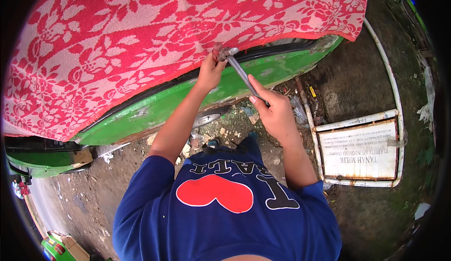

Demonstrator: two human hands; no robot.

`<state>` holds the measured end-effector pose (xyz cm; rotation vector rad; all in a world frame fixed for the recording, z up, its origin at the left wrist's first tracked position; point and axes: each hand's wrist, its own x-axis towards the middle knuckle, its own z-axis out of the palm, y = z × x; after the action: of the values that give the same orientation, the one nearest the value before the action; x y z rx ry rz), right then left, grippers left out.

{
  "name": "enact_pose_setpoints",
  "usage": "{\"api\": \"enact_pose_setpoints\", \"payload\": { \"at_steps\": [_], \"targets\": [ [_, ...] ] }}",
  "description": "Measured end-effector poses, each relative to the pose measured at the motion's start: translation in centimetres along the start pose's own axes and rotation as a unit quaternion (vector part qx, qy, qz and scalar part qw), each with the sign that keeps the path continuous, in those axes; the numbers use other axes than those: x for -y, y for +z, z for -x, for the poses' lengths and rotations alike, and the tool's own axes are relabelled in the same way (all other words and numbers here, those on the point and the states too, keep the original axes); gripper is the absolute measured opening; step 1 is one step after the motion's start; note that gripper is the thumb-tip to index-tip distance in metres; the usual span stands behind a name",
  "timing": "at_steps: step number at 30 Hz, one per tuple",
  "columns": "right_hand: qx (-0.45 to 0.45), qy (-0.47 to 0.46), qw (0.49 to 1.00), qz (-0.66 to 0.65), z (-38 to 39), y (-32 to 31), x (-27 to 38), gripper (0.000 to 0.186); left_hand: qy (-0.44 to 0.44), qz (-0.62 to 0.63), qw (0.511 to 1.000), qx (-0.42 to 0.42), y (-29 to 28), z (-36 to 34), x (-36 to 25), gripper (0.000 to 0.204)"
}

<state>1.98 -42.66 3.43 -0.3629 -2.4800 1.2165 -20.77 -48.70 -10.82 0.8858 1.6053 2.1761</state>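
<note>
My right hand (272, 106) grips a metal hammer (242, 73) by its dark lower handle. Its head is up by my left hand (210, 73), whose closed fingers hold a small reddish-brown tool (217, 49) just left of and partly behind the head; its exact kind is unclear. Both hands are over a green car body (145, 115) with pale, scuffed patches and a black window edge. A red and pink floral cloth (131, 35) covers the car's upper part, its hem just beside the tool.
A rusty white metal frame with a signboard (357, 143) lies at right. Rubble (223, 132) litters the ground below the car, where a wheel (209, 116) shows. Another green panel (42, 162) is at left, and a green vehicle (63, 247) at the lower left.
</note>
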Motion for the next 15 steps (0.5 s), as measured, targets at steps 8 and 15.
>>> {"api": "enact_pose_setpoints", "payload": {
  "at_steps": [8,15],
  "targets": [
    [-0.065,0.019,0.980,-0.189,1.1,-0.6,-1.2,0.048,0.057,0.010,0.998,-0.025,-0.4,1.6,-2.3,0.010],
    [-0.064,0.030,0.973,-0.219,1.2,-0.5,-1.7,0.049,0.055,0.019,0.998,-0.007,-0.4,1.5,-2.2,0.010]
  ]
}}
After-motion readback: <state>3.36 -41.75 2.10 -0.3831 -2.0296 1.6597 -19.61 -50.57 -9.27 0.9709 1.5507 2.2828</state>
